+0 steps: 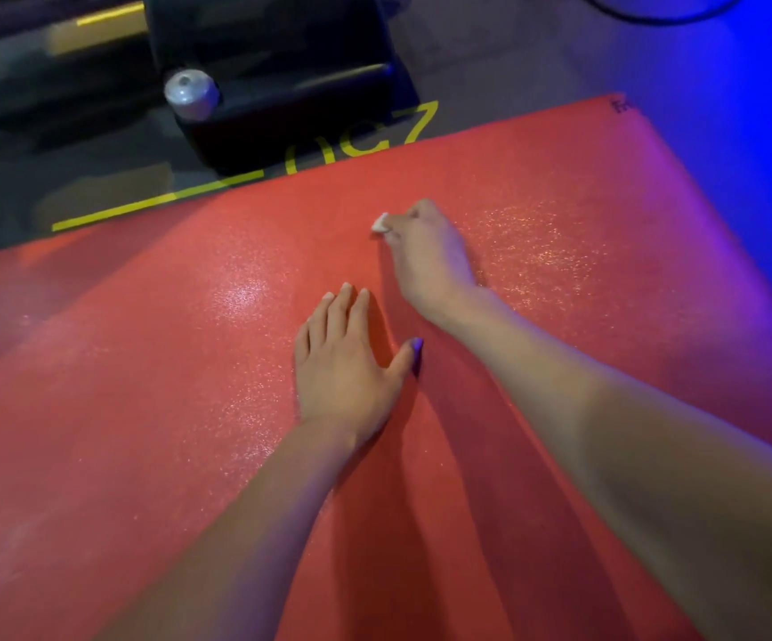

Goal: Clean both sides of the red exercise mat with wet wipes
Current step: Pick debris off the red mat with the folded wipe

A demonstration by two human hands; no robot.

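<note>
Nearest: two bare forearms, reaching forward from the lower edge over the red mat (143, 409).

Mat: laid flat on the floor (490, 76), filling most of the view from lower left to upper right. Surface finely textured, with glistening patches near the centre and just right of the farther hand. Small dark print at the far right corner, too blurred to read.

Left hand (344, 363): palm down, resting flat on the mat near the centre. Fingers straight and close together, thumb spread to the right. Holding nothing.

Right hand (425, 247): just beyond the left hand and slightly to its right, knuckles up. Fingers curled around a small white wipe (380, 223), pressed against the mat. Only a corner of the wipe visible, protruding at the left side of the fingers.

Beyond the far edge of the mat: dark floor marked with a yellow line (153, 203) and yellow characters (365, 141), partly covered by the mat.

Farther back, upper left: black padded equipment (282, 62), standing on the floor close to the mat edge. Silver round cap (191, 92) at its left side. Exact kind of equipment: cannot tell.

Upper right: floor washed in strong blue light, tinting the right edge of the mat purple.
</note>
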